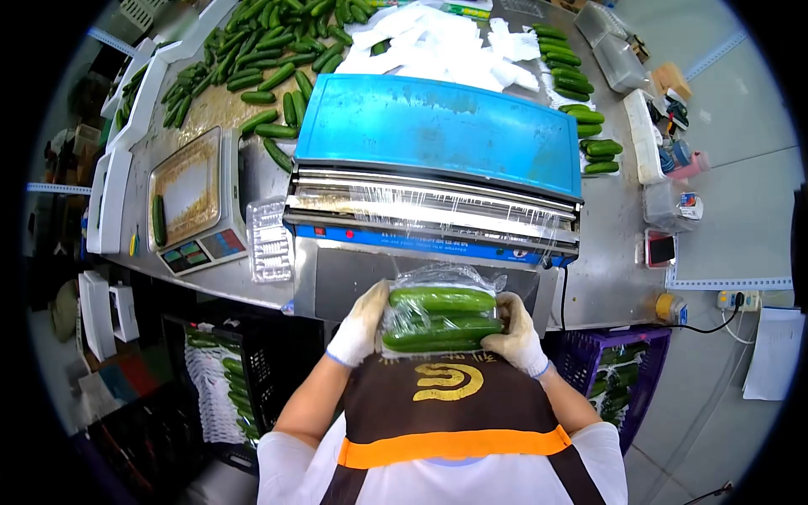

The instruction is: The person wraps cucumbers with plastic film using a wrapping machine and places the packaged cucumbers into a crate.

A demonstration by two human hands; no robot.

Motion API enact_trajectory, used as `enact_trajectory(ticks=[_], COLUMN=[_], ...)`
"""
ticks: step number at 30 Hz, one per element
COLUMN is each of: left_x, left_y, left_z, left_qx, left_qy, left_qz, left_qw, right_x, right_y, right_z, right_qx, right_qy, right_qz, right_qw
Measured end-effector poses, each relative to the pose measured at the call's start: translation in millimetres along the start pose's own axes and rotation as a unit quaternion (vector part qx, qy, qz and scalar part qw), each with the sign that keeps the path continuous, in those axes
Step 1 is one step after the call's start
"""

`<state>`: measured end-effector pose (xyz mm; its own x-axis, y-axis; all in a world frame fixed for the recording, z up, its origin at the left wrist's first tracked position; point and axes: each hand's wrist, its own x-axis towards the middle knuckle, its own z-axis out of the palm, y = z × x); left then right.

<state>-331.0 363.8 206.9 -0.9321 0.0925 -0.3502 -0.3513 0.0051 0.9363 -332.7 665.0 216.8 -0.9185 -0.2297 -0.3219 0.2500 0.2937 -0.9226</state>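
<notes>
Between my two gloved hands is a cucumber pack (441, 323), a few green cucumbers under clear, wrinkled plastic film. My left hand (360, 325) grips its left end and my right hand (515, 335) its right end, thumb and fingers closed around it. The pack is held just in front of my apron, at the near edge of the bench. Directly beyond it stands a blue film-wrapping machine (438, 126), with clear film stretched over its rollers and a dark plate (345, 282) in front. The underside of the pack is hidden.
A scale (189, 198) bearing one cucumber stands left, beside a clear tray (270, 240). Loose cucumbers (261, 50) and white foam sheets (429, 46) lie behind the machine. Crates of cucumbers, one black (278, 379) and one purple (648, 370), sit below the bench. A black cord (565, 295) hangs right.
</notes>
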Motion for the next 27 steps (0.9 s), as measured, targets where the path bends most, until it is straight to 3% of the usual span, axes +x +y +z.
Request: enact_trajectory(ticks=[2, 3, 5, 8, 9, 10, 12, 13, 15, 16, 18, 19, 20, 21, 22, 24, 26, 27], left_x=[10.7, 12.7, 13.1, 6.8, 6.3, 2.7, -8.1, -11.7, -16.9, -21.6, -36.2, -43.5, -48.3, -51.0, -50.9, -45.7, -40.3, -39.9], left_y=[5.4, 1.2, -3.3, 2.8, 4.8, 6.4, 11.6, 14.0, 9.4, 7.1, 1.1, -9.1, -15.6, -17.6, -18.6, -27.3, -23.5, -15.2], left_z=[5.7, 5.3, 3.6, 6.3, 9.0, 12.3, 27.3, 36.3, 52.8, 57.4, 63.5, 65.8, 69.9, 72.6, 74.7, 79.9, 84.4, 83.6], left_qx=[-0.268, -0.317, -0.295, -0.196, -0.125, -0.054, -0.129, -0.171, -0.222, -0.302, -0.459, -0.453, -0.484, -0.502, -0.519, -0.577, -0.563, -0.553], left_qy=[-0.003, -0.018, -0.031, -0.096, -0.110, -0.122, -0.087, -0.072, -0.025, -0.048, -0.087, -0.059, -0.029, -0.002, 0.023, 0.028, 0.041, 0.057], left_qz=[-0.191, -0.188, -0.197, -0.151, -0.126, -0.101, -0.046, -0.007, 0.042, -0.009, -0.102, -0.115, -0.112, -0.119, -0.125, -0.117, -0.124, -0.130], left_qw=[0.944, 0.929, 0.934, 0.964, 0.978, 0.986, 0.987, 0.983, 0.974, 0.952, 0.878, 0.882, 0.867, 0.857, 0.846, 0.808, 0.816, 0.821], right_x=[12.8, 27.9, 42.0, 72.9, 78.4, 80.6, 84.4, 73.7, 48.3, 39.1, 37.0, 36.1, 37.0, 34.7, 32.8, 31.0, 29.1, 32.3], right_y=[1.2, -7.2, 27.3, 59.6, 13.1, 18.6, 25.1, 24.5, 5.2, -4.8, 19.5, 15.3, -12.6, -9.3, -6.4, -7.4, 1.7, 2.1], right_z=[-2.8, -10.4, -34.8, -30.5, -7.2, 9.2, 42.2, 42.5, 34.7, 25.1, 18.1, -1.9, -16.5, -22.5, -29.2, -32.8, -29.6, -27.5], right_qx=[0.177, 0.478, 0.379, 0.178, 0.120, 0.229, 0.416, 0.482, 0.515, 0.477, 0.553, 0.330, 0.080, 0.303, 0.500, 0.491, 0.333, 0.387], right_qy=[-0.024, 0.002, -0.210, -0.313, -0.343, -0.375, -0.395, -0.397, -0.326, -0.253, -0.371, -0.414, -0.425, -0.363, -0.274, -0.271, -0.251, -0.264], right_qz=[0.153, 0.308, 0.216, 0.122, 0.102, 0.169, 0.327, 0.322, 0.383, 0.444, 0.371, 0.245, 0.085, 0.196, 0.299, 0.266, 0.191, 0.197], right_qw=[0.972, 0.823, 0.875, 0.925, 0.926, 0.882, 0.751, 0.711, 0.694, 0.715, 0.647, 0.812, 0.898, 0.859, 0.765, 0.784, 0.888, 0.861])
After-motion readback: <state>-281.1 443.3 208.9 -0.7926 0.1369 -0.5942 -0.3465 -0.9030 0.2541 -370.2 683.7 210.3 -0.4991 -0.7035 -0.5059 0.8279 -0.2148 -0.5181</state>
